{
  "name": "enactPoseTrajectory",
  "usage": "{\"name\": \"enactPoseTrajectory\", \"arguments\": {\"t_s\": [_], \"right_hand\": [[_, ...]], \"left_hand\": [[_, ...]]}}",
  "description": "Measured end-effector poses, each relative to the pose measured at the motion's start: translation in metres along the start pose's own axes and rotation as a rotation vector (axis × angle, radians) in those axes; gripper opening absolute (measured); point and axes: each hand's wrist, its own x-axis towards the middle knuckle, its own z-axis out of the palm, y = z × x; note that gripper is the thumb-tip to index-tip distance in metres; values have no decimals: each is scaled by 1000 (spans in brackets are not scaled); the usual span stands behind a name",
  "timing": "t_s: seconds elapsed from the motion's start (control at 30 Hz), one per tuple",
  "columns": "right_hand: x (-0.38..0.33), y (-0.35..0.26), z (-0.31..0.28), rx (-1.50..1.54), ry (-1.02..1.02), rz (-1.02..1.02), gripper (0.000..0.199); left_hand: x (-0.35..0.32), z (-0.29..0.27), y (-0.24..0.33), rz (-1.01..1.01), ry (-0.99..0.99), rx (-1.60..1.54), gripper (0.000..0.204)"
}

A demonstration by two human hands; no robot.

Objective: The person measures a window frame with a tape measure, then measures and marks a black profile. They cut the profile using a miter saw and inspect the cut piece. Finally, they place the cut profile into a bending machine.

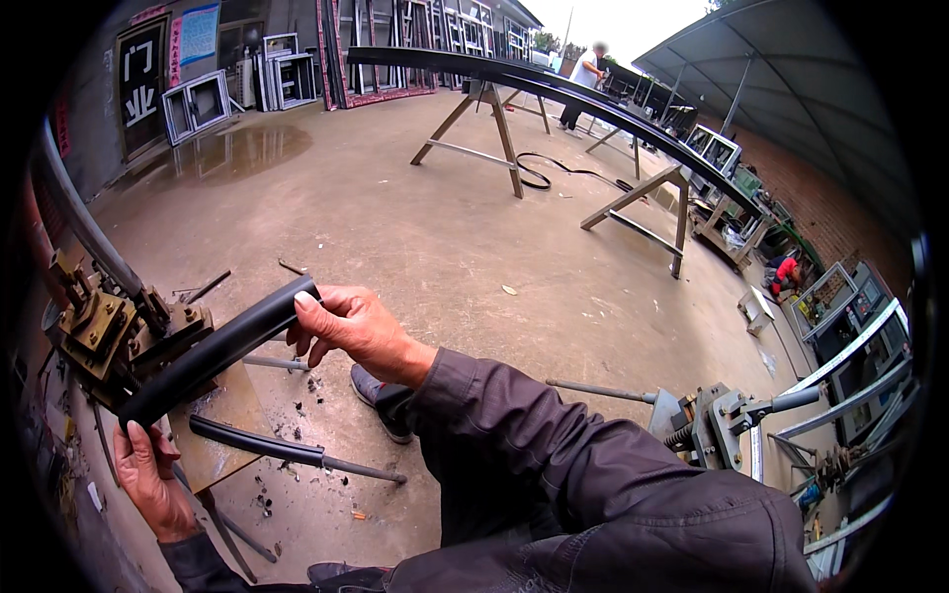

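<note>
Outdoors, a short black metal profile [213, 351] is being held at both ends above a small brown counter [229, 435]. Its far end is being gripped by the right hand [356, 326], with the fingers curled over the top edge, while its near end is being clasped by the left hand [148, 474] from below; the two hands are being kept well apart, each clamped on the profile. The piece is being held tilted, rising from the lower left toward the upper right, just beside a brass-coloured punching press [104, 331] mounted at the counter's left. A long black lever [282, 450] is lying across the counter's front edge, and small metal scraps [297, 405] are scattered on the concrete floor [425, 227] beneath. Farther off, long dark profiles [554, 89] are being carried on wooden trestles [484, 133], and a person in a white shirt [588, 74] is standing behind them.
</note>
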Motion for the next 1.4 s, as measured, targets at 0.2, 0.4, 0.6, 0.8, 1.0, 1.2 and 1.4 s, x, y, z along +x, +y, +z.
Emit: {"name": "enactPoseTrajectory", "arguments": {"t_s": [0.2, 0.4, 0.6, 0.8, 1.0, 1.2, 1.4], "right_hand": [[1, -1, -3, -48, -27, -18, 47], [-2, 1, 1, -150, 8, 36, 51], [14, 27, 19, 75, -9, 59, 42], [23, 37, 12, 341, 35, 116, 34], [49, 28, 37, 366, -4, 68, 30], [65, 25, 43, 418, -60, 11, 30], [70, 39, 41, 508, -63, 5, 28]], "left_hand": [[-5, 2, 3, -8, -19, -7, 23], [-7, 15, 0, -32, -32, -15, 22], [-18, -16, 5, -93, 9, 33, 21], [-33, -16, -14, -214, -27, -17, 22], [-44, -31, -10, -237, -88, 32, 26], [-47, -27, 8, -154, -93, 113, 27], [-60, -16, 25, -136, -126, 466, 30]]}}
